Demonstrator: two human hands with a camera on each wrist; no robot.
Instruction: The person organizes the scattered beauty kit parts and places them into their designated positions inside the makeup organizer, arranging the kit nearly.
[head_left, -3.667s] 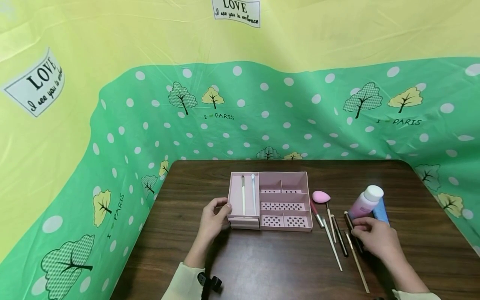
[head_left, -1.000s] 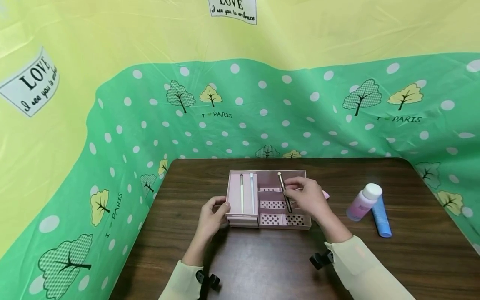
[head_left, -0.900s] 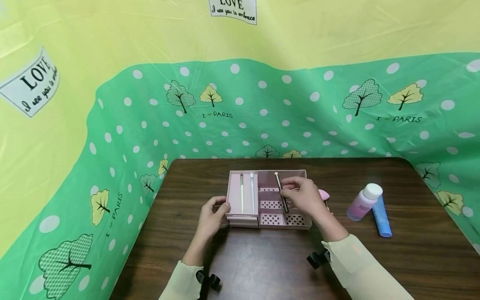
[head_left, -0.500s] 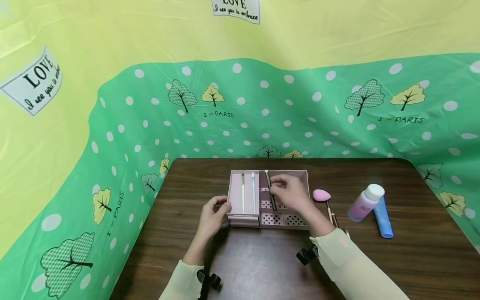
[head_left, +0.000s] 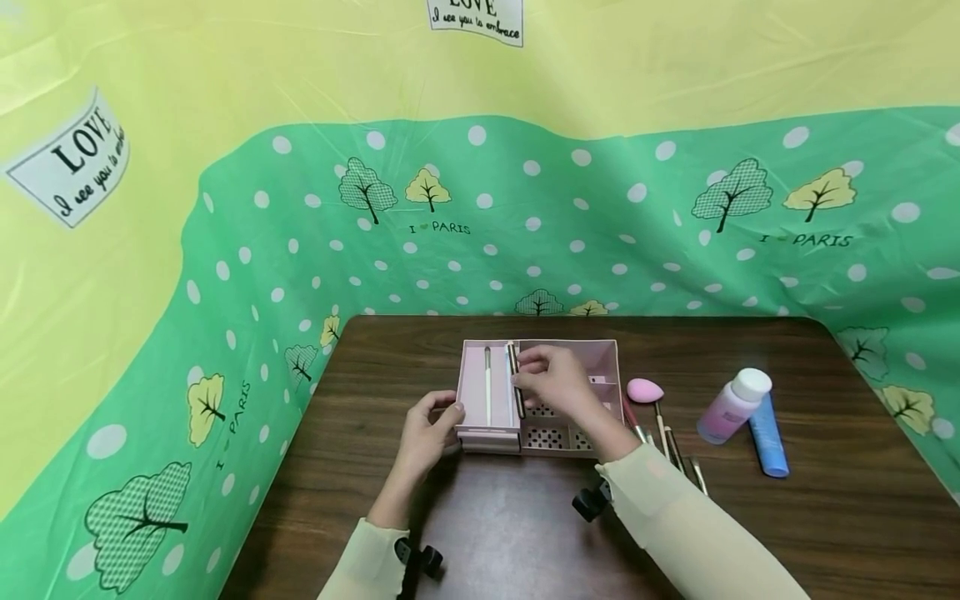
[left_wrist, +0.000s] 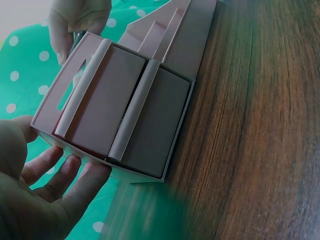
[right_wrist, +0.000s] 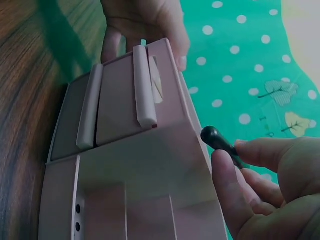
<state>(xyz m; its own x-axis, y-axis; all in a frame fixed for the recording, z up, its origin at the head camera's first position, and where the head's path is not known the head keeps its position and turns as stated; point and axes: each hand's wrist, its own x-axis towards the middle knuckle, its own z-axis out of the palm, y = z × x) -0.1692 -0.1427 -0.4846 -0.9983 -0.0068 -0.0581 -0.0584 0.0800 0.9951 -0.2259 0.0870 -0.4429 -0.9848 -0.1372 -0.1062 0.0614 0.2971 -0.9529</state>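
A pink cosmetics organizer (head_left: 474, 392) stands on the table, with a shallow tray on top at its left and several compartments at its right. My left hand (head_left: 423, 437) grips its left side, thumb near the top edge; the left wrist view shows the fingers against the side by two drawers (left_wrist: 105, 105). My right hand (head_left: 558, 387) pinches a dark-handled makeup brush (head_left: 517, 392) over the tray's right edge. In the right wrist view, the dark brush (right_wrist: 218, 139) sits between thumb and fingers. A pale-handled brush (head_left: 488, 387) lies in the tray. The light blue brush is mostly covered.
Right of the organizer lie a pink makeup sponge (head_left: 645, 390) and several brushes (head_left: 673, 450), partly hidden by the right sleeve. Farther right are a pink bottle with a white cap (head_left: 733, 407) and a blue tube (head_left: 768, 435). A patterned cloth (head_left: 525, 208) hangs behind the table.
My right hand picked up the dark brush from the table's right side, carried it over the compartments and moved left to the tray's edge. My left hand has stayed on the organizer.
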